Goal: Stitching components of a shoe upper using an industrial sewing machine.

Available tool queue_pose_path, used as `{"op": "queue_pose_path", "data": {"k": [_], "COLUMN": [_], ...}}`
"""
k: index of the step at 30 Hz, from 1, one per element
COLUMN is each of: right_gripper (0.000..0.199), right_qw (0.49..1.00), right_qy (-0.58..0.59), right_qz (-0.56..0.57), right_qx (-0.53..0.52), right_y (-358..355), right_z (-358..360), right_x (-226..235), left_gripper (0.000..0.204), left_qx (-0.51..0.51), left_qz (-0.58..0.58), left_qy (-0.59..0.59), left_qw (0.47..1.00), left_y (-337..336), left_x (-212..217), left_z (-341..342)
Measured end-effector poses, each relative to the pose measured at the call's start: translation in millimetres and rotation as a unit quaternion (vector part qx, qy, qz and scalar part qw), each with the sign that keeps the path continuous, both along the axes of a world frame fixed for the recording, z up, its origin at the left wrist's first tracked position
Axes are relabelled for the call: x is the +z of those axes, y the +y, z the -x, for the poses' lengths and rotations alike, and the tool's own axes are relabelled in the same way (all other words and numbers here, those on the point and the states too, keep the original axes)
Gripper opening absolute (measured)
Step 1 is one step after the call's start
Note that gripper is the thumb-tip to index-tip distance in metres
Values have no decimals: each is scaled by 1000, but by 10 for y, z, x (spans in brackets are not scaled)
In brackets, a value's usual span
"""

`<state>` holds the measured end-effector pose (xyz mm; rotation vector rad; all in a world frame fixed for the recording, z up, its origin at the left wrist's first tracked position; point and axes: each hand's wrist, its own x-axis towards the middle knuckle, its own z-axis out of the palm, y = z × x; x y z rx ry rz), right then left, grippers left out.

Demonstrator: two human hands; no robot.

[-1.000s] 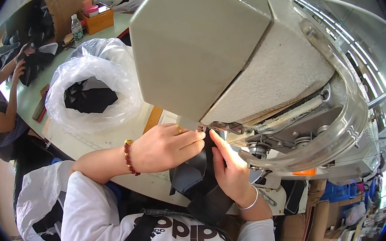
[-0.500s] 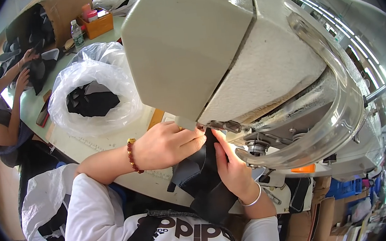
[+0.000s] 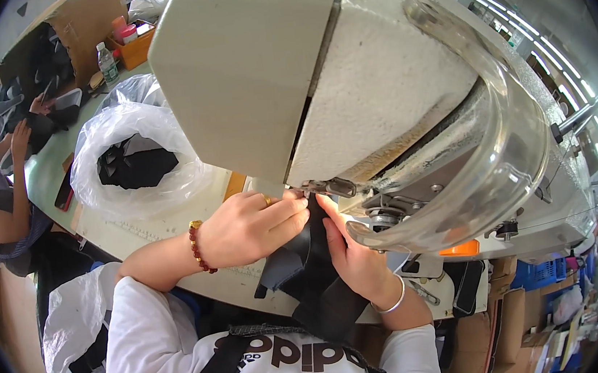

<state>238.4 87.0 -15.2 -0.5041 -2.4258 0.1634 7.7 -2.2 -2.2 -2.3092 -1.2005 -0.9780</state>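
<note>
A dark grey and black fabric piece (image 3: pixel 298 259) hangs from beneath the head of an industrial sewing machine (image 3: pixel 244 83) down toward my lap. My left hand (image 3: pixel 249 228), wearing a red bead bracelet and a ring, pinches the fabric's upper end close to the needle area. On the other side of the same piece, my right hand (image 3: pixel 358 262), with a silver bangle, grips its edge between thumb and fingers. Fingertips of both hands meet just under the machine head. The needle and presser foot are mostly hidden there.
On the left of the table stands a clear plastic bag (image 3: pixel 146 191) of black pieces. Behind it are a water bottle (image 3: pixel 108 64) and an orange box (image 3: pixel 137 49). A co-worker (image 3: pixel 5 195) handles dark pieces at far left. A clear curved guard (image 3: pixel 522 156) juts out at right.
My view has shifted slightly, so the machine head sits further left and more tilted. Both my hands keep hold of the fabric piece beneath it. The co-worker's hands have moved.
</note>
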Motion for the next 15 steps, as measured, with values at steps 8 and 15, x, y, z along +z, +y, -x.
{"op": "queue_pose_path", "data": {"k": [8,15], "right_gripper": [33,53], "right_qw": [999,999], "right_qy": [12,-29], "right_qz": [5,7], "right_qx": [45,-22], "right_y": [115,-11], "right_z": [-46,-133], "right_x": [32,23], "left_gripper": [22,26], "left_qx": [-16,0], "left_qz": [15,7], "left_qy": [-67,21], "left_qw": [998,1000], "left_y": [28,85], "left_x": [54,73], "left_z": [2,72]}}
